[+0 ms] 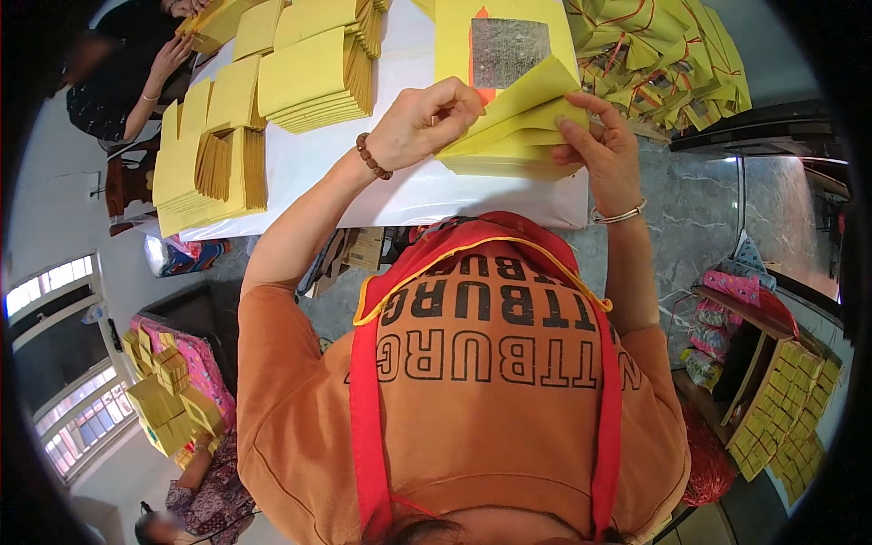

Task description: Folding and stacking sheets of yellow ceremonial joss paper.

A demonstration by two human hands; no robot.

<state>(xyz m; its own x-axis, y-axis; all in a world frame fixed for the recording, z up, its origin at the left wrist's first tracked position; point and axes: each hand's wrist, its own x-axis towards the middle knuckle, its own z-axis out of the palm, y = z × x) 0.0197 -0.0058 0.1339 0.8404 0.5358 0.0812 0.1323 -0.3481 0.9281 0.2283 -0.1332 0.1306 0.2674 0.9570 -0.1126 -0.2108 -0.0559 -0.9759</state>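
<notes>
A stack of yellow paper sheets (509, 150) lies on the white table (318, 173) in front of me. The top sheet (463, 36) carries a silver foil square (509, 50) on an orange patch. My left hand (427, 123) pinches the near left edge of a folded-up yellow sheet (536, 91). My right hand (604, 150) holds the same fold at its right end, with fingertips on the paper. A bead bracelet is on my left wrist and a metal bangle on my right.
More stacks of yellow paper (318, 73) cover the table's left side. A heap of folded yellow pieces (672, 64) lies at the far right. Another person's hand (168, 59) works at the far left. Boxes of yellow bundles (781, 409) stand on the floor at right.
</notes>
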